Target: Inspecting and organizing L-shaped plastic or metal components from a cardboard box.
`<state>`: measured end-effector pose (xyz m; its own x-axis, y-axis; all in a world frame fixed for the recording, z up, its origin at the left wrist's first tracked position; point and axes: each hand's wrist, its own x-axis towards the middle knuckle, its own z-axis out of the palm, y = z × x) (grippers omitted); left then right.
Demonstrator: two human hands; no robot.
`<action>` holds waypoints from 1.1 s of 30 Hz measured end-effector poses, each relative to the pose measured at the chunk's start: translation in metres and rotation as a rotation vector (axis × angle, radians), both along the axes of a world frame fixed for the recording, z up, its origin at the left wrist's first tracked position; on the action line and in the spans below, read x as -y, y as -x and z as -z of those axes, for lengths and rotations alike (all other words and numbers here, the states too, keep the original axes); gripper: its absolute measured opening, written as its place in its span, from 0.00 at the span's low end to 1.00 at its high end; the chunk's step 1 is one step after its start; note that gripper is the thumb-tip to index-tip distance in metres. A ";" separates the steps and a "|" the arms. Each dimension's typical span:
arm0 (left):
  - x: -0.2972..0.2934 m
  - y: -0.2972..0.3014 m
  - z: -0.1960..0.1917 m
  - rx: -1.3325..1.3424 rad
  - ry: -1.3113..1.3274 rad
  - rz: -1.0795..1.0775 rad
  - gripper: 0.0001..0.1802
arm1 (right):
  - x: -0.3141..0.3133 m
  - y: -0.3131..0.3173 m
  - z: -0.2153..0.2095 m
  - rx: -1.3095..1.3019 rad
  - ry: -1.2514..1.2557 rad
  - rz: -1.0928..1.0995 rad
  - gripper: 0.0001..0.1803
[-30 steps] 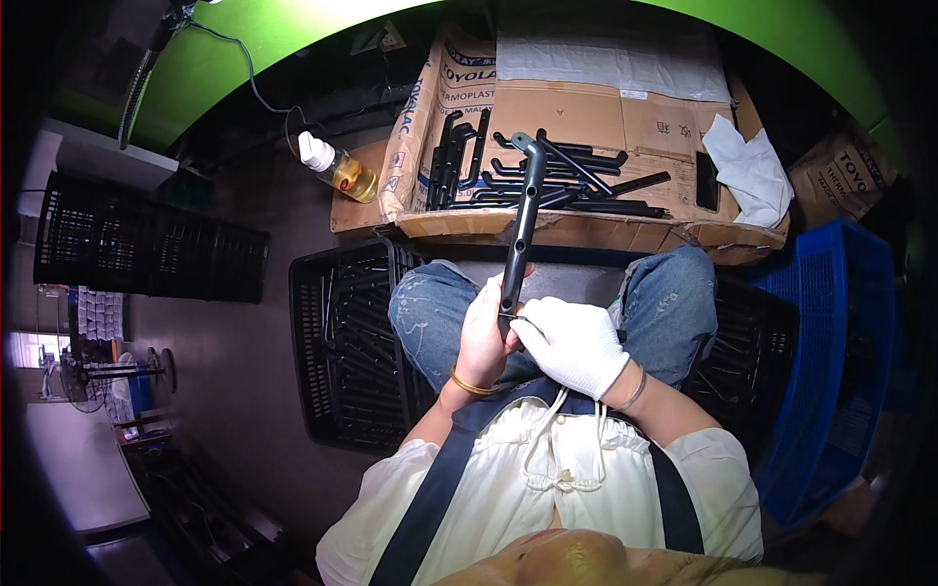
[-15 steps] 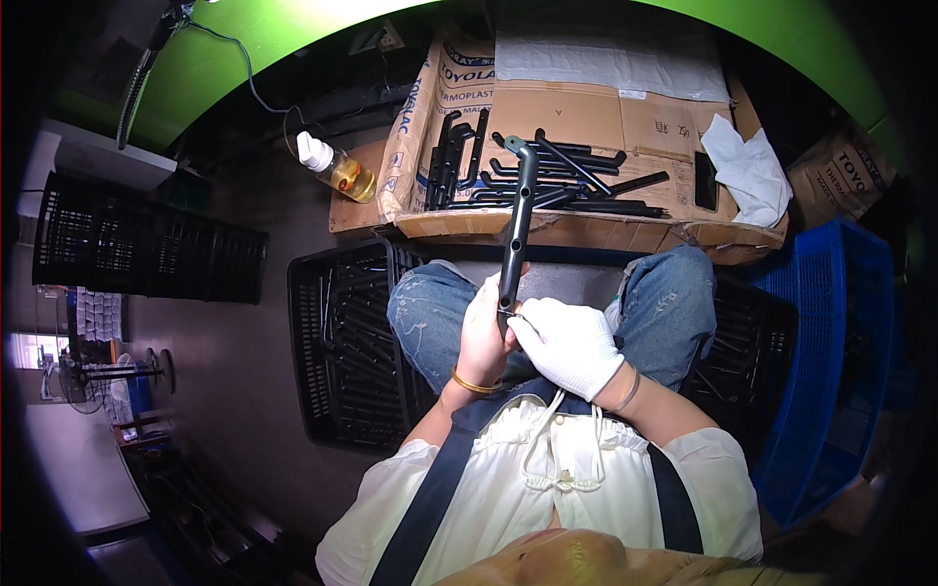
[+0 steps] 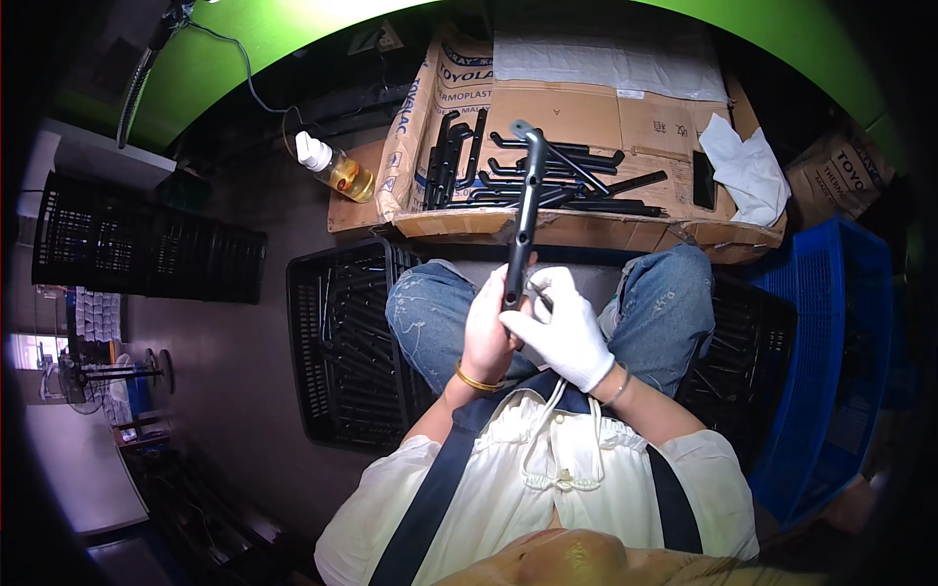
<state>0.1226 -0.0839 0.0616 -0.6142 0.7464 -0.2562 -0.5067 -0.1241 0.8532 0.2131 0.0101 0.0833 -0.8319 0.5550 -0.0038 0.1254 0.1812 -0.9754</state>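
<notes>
Bar (image 3: 528, 207) at upper centre of frame, its lower end in the left hand's (image 3: 487, 337) grip; whether the right hand (image 3: 567, 332) holds anything, I cannot tell; held so low, it could tip onto the pile (image 3: 562, 186).

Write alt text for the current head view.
A long black bar with round holes sits in the grip of a bare left hand, a white-gloved right hand by its near end. Beyond, similar black bars lie in an open brown cardboard box; a black plastic crate of bars stands at left.
</notes>
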 end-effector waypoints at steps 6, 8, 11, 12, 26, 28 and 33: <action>0.014 -0.007 0.003 0.365 -0.160 0.262 0.30 | -0.054 0.037 0.015 -0.184 0.166 0.276 0.15; 0.020 -0.006 -0.010 0.484 -0.211 0.364 0.31 | -0.075 0.035 -0.006 -0.176 0.215 0.274 0.15; 0.020 -0.007 -0.012 0.491 -0.217 0.378 0.32 | -0.092 0.041 -0.007 -0.211 0.128 0.298 0.18; 0.019 -0.007 -0.012 0.491 -0.219 0.375 0.32 | -0.099 0.043 -0.003 -0.218 0.086 0.302 0.20; 0.022 -0.009 -0.023 0.056 0.089 0.556 0.29 | -0.158 0.056 0.034 0.021 0.045 0.040 0.13; 0.033 -0.006 -0.002 0.073 0.081 0.595 0.31 | -0.158 0.055 0.038 0.021 -0.215 -0.127 0.14; 0.036 0.013 0.028 0.171 -0.058 0.340 0.28 | -0.071 0.035 0.043 0.035 0.153 -0.407 0.16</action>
